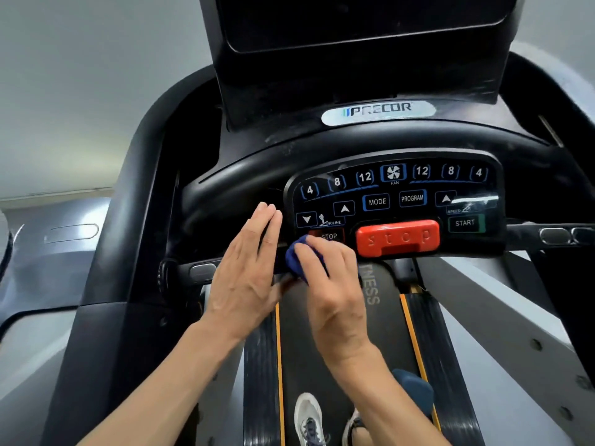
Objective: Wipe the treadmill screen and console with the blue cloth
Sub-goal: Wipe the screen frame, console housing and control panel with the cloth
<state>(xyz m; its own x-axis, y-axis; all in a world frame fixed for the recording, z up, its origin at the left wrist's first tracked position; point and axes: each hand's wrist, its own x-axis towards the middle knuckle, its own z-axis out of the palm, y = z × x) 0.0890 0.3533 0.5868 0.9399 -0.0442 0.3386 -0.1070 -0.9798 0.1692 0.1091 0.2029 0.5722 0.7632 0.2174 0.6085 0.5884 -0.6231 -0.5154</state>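
right hand (331,284) gripping blue cloth (297,257) beside red stop bar (397,237), treadmill belt (325,333) below

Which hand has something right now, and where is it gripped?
The right hand holds the bunched blue cloth, fingers curled over its top. The left hand is flat and holds nothing.

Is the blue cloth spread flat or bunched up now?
Bunched up: the blue cloth shows as a small wad under the right hand, at the keypad's lower left.
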